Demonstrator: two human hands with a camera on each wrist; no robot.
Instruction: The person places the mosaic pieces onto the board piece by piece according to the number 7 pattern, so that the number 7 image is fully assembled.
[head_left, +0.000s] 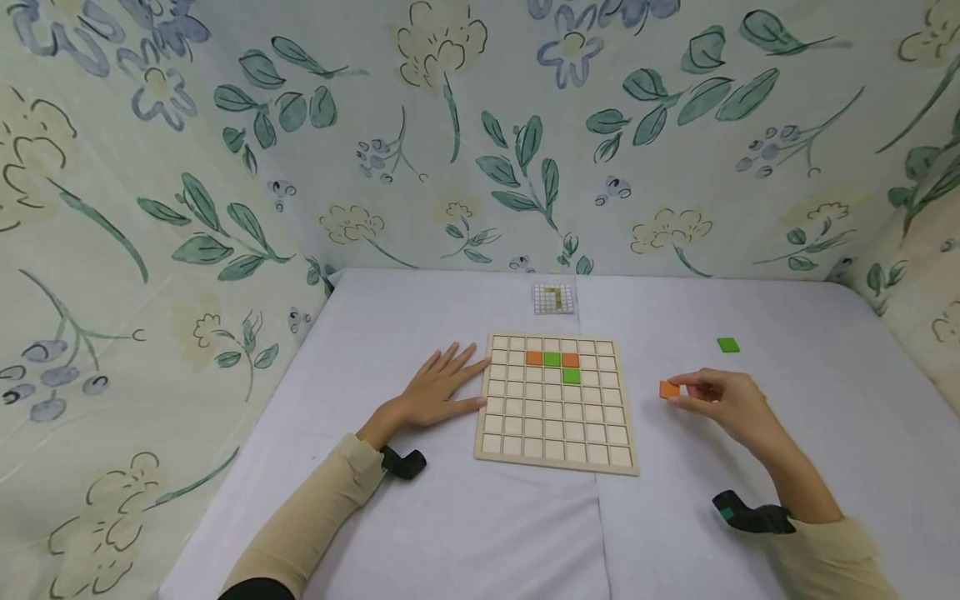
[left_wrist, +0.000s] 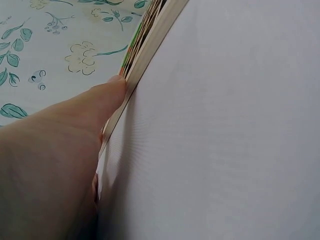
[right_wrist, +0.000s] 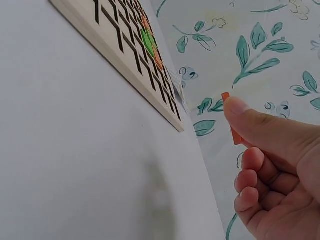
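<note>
My right hand pinches a small orange tile between thumb and fingertips, lifted just off the tabletop, to the right of the wooden grid board and apart from it; the right wrist view shows the thumb over the tile's edge, the other fingers curled beneath. My left hand lies flat, fingers spread and straight, on the cloth at the board's left edge; the left wrist view shows a fingertip touching the board's side, so I read it as steadying the board. On the board, second row from the far edge: an orange tile, a green tile, another orange tile, and one more green tile in the cell below that last orange one. A loose green tile sits on the cloth well to the right, beyond my right hand. A small pattern card lies past the board's far edge; its print is too small to read. Judgement: the step in hand is carrying the held tile toward the grid; the next move calls for bringing it over an empty cell, squaring it to the cell walls and lowering it flat, left hand keeping the board from sliding. Which cell, I cannot tell. Surface: pale grey cloth with a seam down the middle. Around it, floral fabric hangs on the back and both sides.
</note>
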